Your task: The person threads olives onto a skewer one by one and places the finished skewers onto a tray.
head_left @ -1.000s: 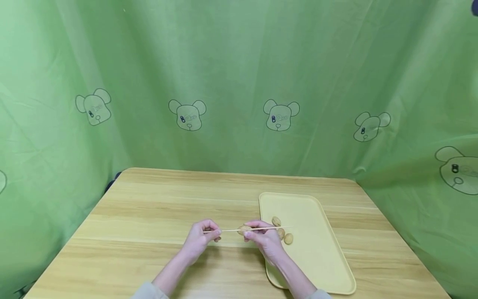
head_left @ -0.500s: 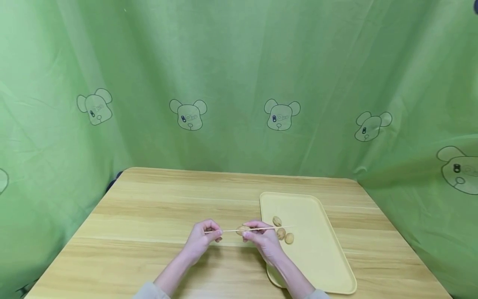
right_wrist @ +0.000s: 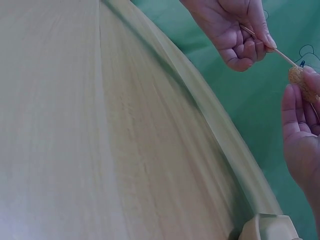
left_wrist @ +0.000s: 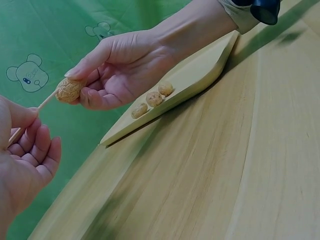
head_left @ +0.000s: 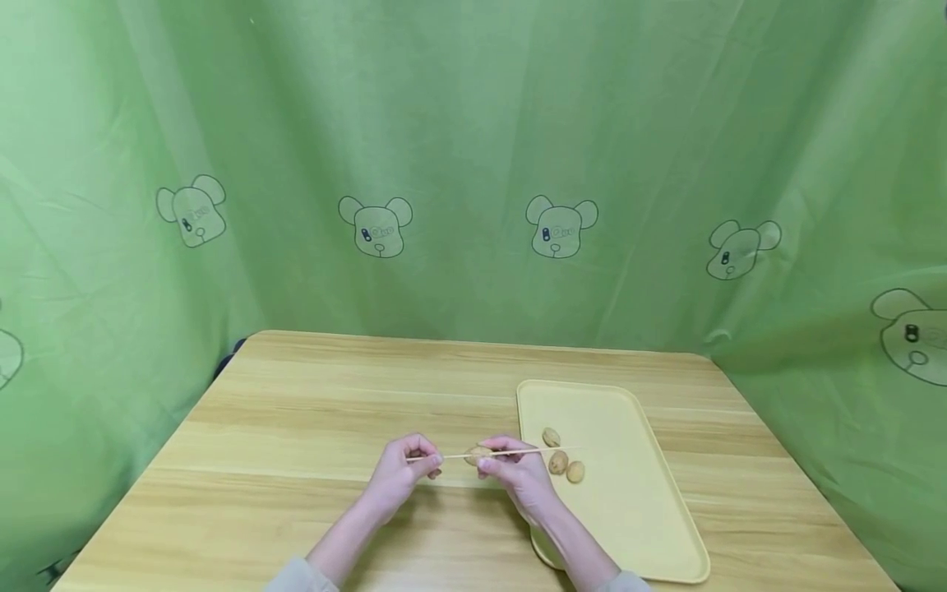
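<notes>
A thin wooden skewer (head_left: 456, 455) runs nearly level between the two hands, above the table. My left hand (head_left: 395, 477) pinches its left end between thumb and index finger, the other fingers curled. On the skewer sits a wrinkled tan walnut (left_wrist: 70, 90), which my right hand (left_wrist: 120, 70) holds between thumb and fingers. Past the walnut, the skewer's far end reaches out over my right hand toward the tray. In the right wrist view, a short stretch of bare skewer shows between the left fingertips and the walnut (right_wrist: 300, 82).
A cream rectangular tray (head_left: 636, 501) lies on the right of the wooden table (head_left: 311, 395), partly under my right forearm. Several similar walnuts (head_left: 558, 462) lie near its left side. Green curtains (head_left: 459, 123) with bear heads surround the table.
My right hand and the walnut have shifted slightly left along the skewer, nearer to the left hand. The left hand keeps its pinch in nearly the same place.
</notes>
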Demonstrator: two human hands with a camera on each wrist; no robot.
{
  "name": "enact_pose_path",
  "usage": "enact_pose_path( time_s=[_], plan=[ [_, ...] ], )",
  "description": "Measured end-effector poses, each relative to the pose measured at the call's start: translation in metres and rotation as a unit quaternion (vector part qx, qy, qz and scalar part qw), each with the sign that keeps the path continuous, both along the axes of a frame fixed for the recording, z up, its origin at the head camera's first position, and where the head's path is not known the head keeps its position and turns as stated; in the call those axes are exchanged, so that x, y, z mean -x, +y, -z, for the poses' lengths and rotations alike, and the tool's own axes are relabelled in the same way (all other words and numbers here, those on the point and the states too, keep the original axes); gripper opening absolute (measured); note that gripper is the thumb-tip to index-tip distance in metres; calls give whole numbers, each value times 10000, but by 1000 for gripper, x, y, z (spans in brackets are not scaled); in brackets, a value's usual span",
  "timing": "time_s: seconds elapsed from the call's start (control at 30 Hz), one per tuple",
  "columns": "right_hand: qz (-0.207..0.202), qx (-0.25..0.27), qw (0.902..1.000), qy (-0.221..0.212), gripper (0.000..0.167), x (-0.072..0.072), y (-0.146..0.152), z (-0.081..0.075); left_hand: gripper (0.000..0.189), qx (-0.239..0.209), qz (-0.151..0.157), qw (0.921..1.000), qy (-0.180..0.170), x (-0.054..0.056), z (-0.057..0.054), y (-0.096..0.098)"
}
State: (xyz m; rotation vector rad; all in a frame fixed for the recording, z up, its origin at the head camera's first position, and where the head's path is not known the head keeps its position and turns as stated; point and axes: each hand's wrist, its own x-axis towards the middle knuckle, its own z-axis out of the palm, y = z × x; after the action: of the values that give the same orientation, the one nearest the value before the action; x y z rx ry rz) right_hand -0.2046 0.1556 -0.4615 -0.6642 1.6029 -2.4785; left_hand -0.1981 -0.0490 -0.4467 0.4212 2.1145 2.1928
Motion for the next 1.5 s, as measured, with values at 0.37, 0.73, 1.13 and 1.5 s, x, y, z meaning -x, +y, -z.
enact_pose_path(
  time_s=[0.37,0.73,1.13,1.5],
  plan=[
    [4,34,10000,-34,29,1,0,2,5,30,21,10000,-76,1,1,3],
    [91,-91,9998,-153,27,0,-2,3,8,37,51,10000,-34,0,-1,5],
    [105,-142,9997,-150,28,0,-4,4,20,6,49,9999,-112,0,0,6],
    [124,-119,9997,-165,29,0,-6,7,13,67,111,9999,-66,-1,0,6]
  ],
)
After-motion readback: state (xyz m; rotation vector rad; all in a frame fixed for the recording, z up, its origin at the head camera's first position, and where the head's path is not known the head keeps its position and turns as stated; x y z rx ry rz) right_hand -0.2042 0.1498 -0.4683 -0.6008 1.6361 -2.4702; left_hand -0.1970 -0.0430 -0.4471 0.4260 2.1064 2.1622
